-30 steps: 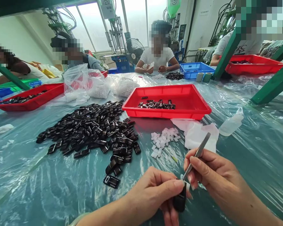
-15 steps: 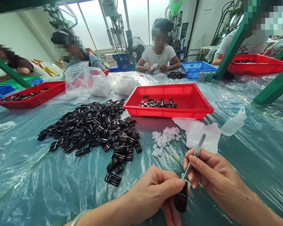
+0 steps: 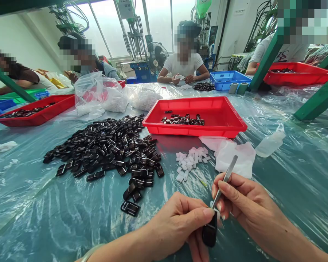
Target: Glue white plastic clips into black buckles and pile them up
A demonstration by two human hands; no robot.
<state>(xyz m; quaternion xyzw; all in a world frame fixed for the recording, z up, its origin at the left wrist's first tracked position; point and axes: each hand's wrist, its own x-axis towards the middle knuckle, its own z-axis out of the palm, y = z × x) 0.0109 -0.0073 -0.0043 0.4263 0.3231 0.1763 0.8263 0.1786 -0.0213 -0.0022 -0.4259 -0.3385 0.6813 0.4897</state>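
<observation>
My left hand [image 3: 184, 222] is closed round a glossy black plastic part [image 3: 209, 233], its thumb pressed on the upper end. Between the thumb and fingers of my right hand [image 3: 239, 198] is a pair of metal tweezers [image 3: 226, 178], slanting down so that the lower end meets the top of the black part. A small white piece [image 3: 218, 215] shows beside that end, partly hidden by fingers. Beyond my hands lie a little heap of white pieces [image 3: 190, 162] and a thin needle-like tool with a yellow-green end [image 3: 202, 181]. One loose black part [image 3: 130, 208] rests left of my hands.
A large pile of black parts [image 3: 106, 145] covers the table's middle left. Behind it stands a red tray [image 3: 221, 112] holding several parts. A white cloth [image 3: 235, 156] and a translucent bottle [image 3: 270, 143] lie right. Green posts [image 3: 317, 98] rise at right; co-workers sit across.
My hands, the tweezers and the black part keep nearly the same pose. Across the table, a co-worker's hand holding a white item has shifted slightly.
</observation>
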